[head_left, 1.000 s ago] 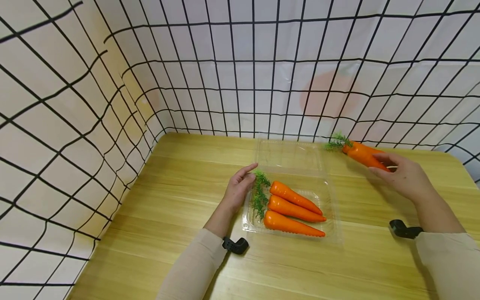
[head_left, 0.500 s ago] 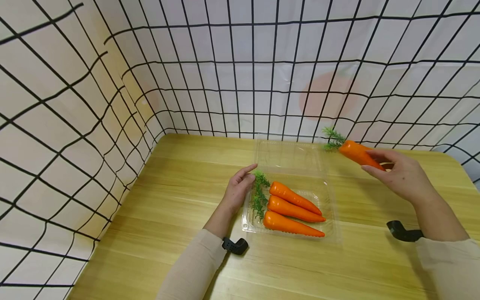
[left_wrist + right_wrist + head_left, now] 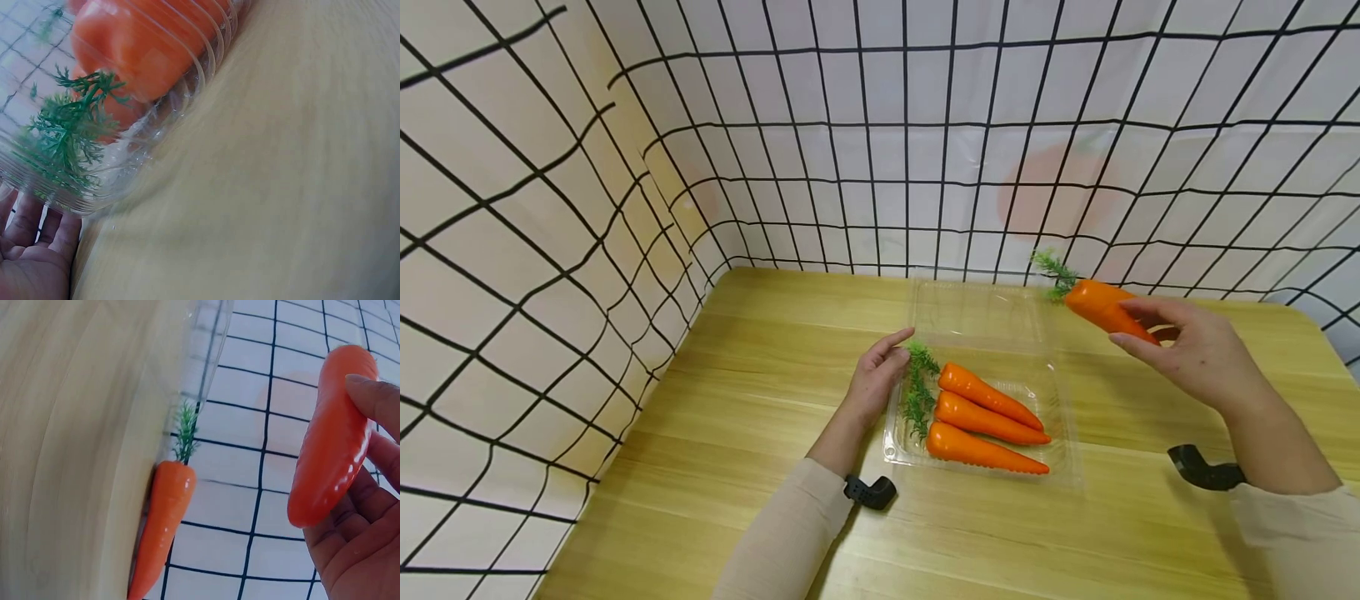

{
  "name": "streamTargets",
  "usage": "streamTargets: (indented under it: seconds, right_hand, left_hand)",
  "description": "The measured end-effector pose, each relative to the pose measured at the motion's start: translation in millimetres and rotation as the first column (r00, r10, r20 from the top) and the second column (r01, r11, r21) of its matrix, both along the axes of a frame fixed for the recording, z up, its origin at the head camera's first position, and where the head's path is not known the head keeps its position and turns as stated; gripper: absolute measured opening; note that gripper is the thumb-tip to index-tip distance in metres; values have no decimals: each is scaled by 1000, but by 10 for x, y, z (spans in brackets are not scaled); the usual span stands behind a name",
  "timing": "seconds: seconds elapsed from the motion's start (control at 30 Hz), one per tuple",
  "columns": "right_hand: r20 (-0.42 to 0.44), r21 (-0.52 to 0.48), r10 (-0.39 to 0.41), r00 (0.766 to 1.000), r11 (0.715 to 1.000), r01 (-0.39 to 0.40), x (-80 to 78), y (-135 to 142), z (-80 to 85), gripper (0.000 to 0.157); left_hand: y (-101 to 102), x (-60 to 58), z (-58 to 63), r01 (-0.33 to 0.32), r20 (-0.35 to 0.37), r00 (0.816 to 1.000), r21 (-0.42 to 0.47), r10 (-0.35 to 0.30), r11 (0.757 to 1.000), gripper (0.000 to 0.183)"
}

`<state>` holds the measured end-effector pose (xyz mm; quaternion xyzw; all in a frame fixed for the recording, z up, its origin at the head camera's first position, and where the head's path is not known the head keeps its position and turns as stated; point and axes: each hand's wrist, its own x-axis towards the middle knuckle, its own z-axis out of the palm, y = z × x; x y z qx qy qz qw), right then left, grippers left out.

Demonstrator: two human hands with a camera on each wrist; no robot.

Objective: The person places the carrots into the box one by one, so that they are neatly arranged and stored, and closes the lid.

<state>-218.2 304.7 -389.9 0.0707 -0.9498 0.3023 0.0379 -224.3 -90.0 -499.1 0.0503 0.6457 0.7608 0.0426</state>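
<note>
My right hand (image 3: pixel 1198 350) pinches an orange carrot (image 3: pixel 1099 307) between thumb and fingers, holding it above the table, its green fern-like top pointing left. The right wrist view shows this held carrot (image 3: pixel 334 437) with the thumb on its side. In front of me lies a clear plastic clamshell box (image 3: pixel 1063 400), lid folded back. Inside are three carrots (image 3: pixel 988 418) side by side, green tops (image 3: pixel 919 392) at the left end. My left hand (image 3: pixel 874 379) rests against the box's left wall; in the left wrist view its extended fingers (image 3: pixel 26 222) touch the ribbed plastic.
The box's open lid (image 3: pixel 977 310) lies flat toward the back. Another carrot (image 3: pixel 164 519) lies on the wooden table (image 3: pixel 69 456), shown in the right wrist view and hidden from the head view. Black wire grid panels (image 3: pixel 880 150) stand at the back and left.
My right hand has lifted the carrot off the table and carried it a little left, toward the box. The left hand and the box have stayed in place.
</note>
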Motion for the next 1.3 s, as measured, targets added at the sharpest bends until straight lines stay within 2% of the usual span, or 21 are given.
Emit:
streamTargets:
  seconds: [0.13, 0.5, 0.8, 1.3]
  right_hand:
    - [-28, -27, 35, 999, 999, -36, 32, -50, 4, 51]
    - [-79, -11, 112, 991, 994, -113, 175, -199, -11, 46]
    - [-140, -36, 186, 972, 981, -193, 299, -389, -9, 44]
    - [-140, -4, 292, 946, 955, -296, 546, -676, -9, 41]
  left_hand:
    - [-4, 10, 13, -5, 3, 1000, -1, 5, 1000, 44]
    - [-3, -17, -15, -8, -10, 1000, -16, 8, 1000, 43]
    - [-5, -9, -7, -4, -7, 1000, -18, 3, 1000, 43]
    - [-5, -10, 0, -5, 2, 1000, -4, 5, 1000, 43]
